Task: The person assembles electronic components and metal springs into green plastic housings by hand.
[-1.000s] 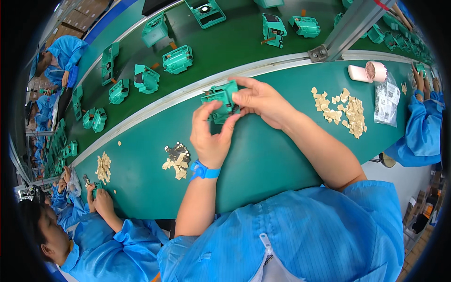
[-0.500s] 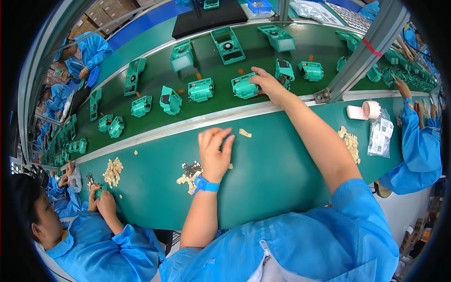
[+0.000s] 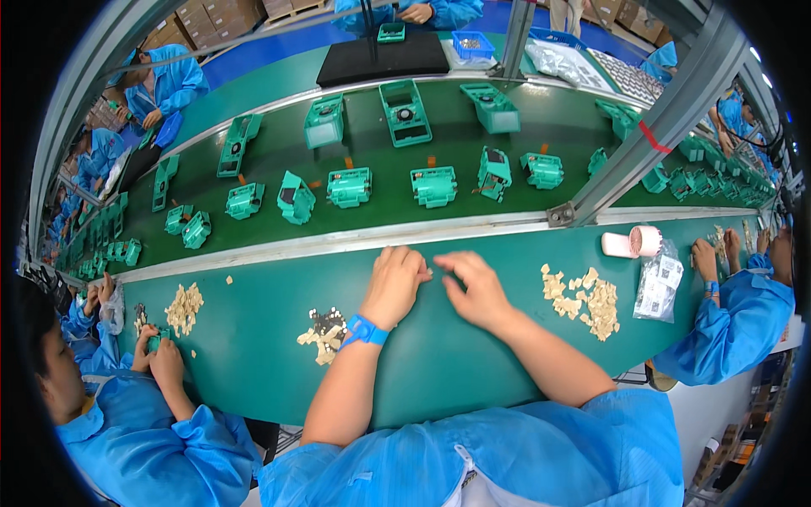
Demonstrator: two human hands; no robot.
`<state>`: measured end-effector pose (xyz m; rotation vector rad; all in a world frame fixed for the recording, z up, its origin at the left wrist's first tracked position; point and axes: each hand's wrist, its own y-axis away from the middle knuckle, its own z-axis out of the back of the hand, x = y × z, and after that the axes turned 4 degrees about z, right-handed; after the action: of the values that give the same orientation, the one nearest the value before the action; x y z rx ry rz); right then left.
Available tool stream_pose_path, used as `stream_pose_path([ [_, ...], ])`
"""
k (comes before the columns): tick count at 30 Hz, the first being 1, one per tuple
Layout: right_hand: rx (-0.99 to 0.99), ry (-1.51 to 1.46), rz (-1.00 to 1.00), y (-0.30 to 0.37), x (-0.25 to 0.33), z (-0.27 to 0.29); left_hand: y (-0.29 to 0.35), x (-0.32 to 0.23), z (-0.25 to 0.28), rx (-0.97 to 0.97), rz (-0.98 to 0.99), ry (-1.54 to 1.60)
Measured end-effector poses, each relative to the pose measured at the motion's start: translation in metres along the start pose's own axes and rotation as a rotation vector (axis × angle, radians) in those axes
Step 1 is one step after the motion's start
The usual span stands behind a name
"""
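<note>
Both my hands are over the green bench top, close to the metal rail of the conveyor. My left hand (image 3: 395, 286), with a blue wrist strap (image 3: 365, 331), has its fingers bent and pressed together; something tiny at the fingertips is too small to name. Just right of it, my right hand (image 3: 476, 290) points its slightly curled fingers towards the left one, thumb and forefinger apart and nothing between them. By my left wrist lies a small heap of cream paper-like pieces (image 3: 319, 345) with small black parts (image 3: 328, 321). The nearest green plastic housing (image 3: 433, 187) sits on the conveyor beyond.
More green housings (image 3: 349, 187) stand in rows on the dark green conveyor (image 3: 279, 152). A larger cream heap (image 3: 598, 308), a pink handheld fan (image 3: 634, 242) and a clear bag (image 3: 656, 287) lie right. A metal post (image 3: 621, 144) rises at the rail. A co-worker (image 3: 144, 414) sits left.
My right hand has come back from a green housing on the conveyor to the bench beside my left hand. My left hand has moved nearer the rail and its fingers have closed. The view has tilted up.
</note>
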<state>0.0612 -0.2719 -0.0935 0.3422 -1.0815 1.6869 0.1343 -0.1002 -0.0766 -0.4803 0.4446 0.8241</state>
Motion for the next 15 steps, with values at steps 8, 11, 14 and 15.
stream_pose_path([
  [8, 0.051, 0.022, 0.032, 0.002, 0.009, -0.005, 0.008, -0.003, -0.006, -0.071, -0.005, -0.039],
  [11, 0.081, 0.056, 0.084, -0.001, 0.014, -0.007, 0.01, 0.001, -0.007, -0.059, -0.015, -0.001],
  [14, 0.045, 0.1, 0.056, -0.005, 0.013, -0.017, 0.009, -0.005, -0.003, -0.081, 0.051, 0.026],
  [15, 0.016, 0.126, 0.029, -0.006, 0.013, -0.018, 0.01, -0.008, -0.002, -0.126, 0.105, 0.046],
])
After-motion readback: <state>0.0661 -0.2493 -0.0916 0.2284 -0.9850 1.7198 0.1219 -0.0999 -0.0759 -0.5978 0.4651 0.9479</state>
